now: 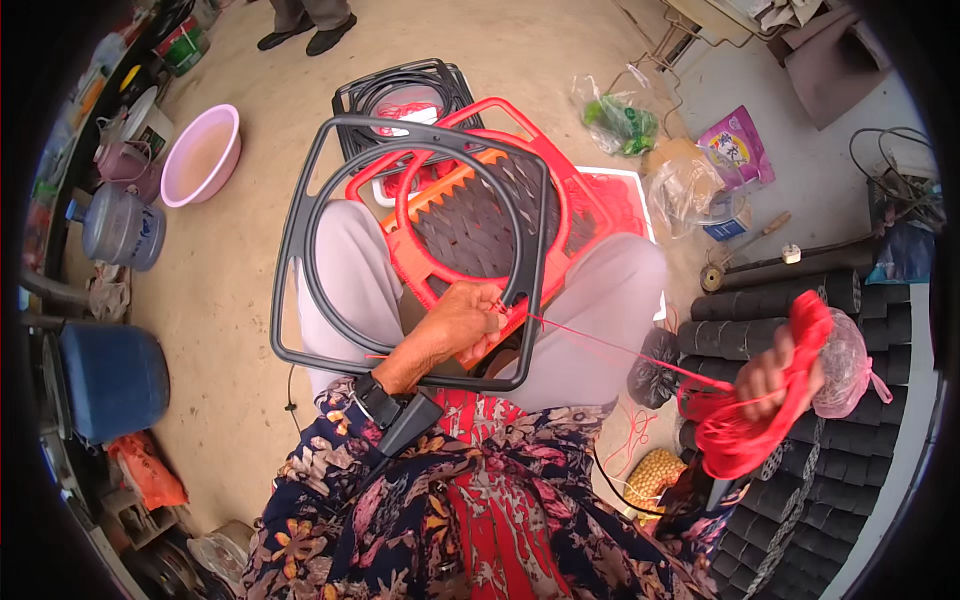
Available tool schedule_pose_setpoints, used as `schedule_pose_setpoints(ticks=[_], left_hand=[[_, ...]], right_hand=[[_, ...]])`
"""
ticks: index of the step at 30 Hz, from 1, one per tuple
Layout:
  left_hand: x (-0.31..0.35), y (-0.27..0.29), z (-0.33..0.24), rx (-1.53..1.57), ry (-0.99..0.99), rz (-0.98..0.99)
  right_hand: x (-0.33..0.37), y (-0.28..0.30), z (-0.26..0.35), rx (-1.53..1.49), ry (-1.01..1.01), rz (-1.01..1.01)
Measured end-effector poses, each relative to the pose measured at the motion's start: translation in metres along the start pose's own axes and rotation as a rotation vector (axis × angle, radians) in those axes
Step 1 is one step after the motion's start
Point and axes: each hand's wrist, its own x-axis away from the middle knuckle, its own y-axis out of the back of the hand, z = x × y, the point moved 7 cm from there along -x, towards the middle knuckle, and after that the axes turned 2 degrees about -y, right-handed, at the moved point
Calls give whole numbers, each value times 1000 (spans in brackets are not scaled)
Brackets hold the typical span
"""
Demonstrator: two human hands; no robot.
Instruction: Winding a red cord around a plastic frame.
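My left hand [450,322] is closed at the lower right of a black frame [281,305], a rounded square with a round ring inside it. Its fingers pinch red cord against the ring; the exact grip is partly hidden. The cord runs taut to the right, into a thick hank of red cord [745,440]. Around that hank my right hand [768,382] is wrapped, slightly blurred by motion. The black frame leans over my knees. Beneath it are red frames [508,112] and an orange-edged piece with dark woven strips [470,225].
More black frames [440,75] lie beyond. A pink basin [200,155], a water jug [125,235] and a blue bucket [115,380] line the left side. On the right are stacked black cylindrical rolls [735,340] and plastic bags [690,190]. Another person's shoes [330,35] show at the top.
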Motion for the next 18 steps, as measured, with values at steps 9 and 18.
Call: schedule_pose_setpoints(ticks=[9,18], left_hand=[[15,-10,7,-283,5,-95],[16,-18,9,-591,-232,-196]], right_hand=[[-134,-94,12,135,70,62],[-222,-95,-43,528,237,-124]])
